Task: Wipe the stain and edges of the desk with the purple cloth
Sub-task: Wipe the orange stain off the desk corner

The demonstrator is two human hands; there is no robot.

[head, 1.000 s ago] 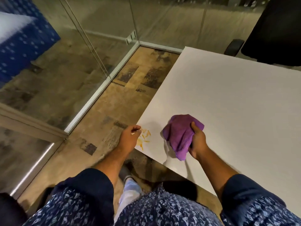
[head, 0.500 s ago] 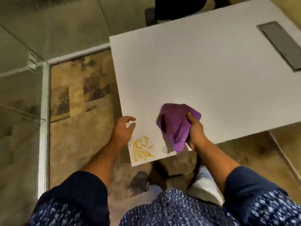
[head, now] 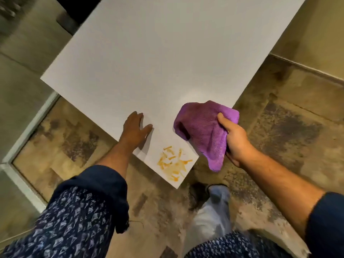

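Observation:
The white desk (head: pixel 158 62) runs away from me, its near corner pointing at my legs. An orange stain (head: pixel 173 162) of smeared streaks sits right at that corner. My right hand (head: pixel 235 139) grips a bunched purple cloth (head: pixel 202 129), which hangs over the desk's right edge, just up and right of the stain and apart from it. My left hand (head: pixel 135 130) lies flat on the desk at its left edge, fingers spread, a little up and left of the stain.
Mottled brown carpet (head: pixel 279 136) surrounds the desk corner. A pale metal frame of a glass partition (head: pixel 28 127) runs along the left. A dark chair base (head: pixel 68 17) stands past the desk's far left edge. My shoe and trouser leg (head: pixel 214 211) are below the corner.
The view has swung, so the desk now appears rotated. My left hand went from hovering beside the edge to lying flat on the desk. The cloth shifted to the right of the stain.

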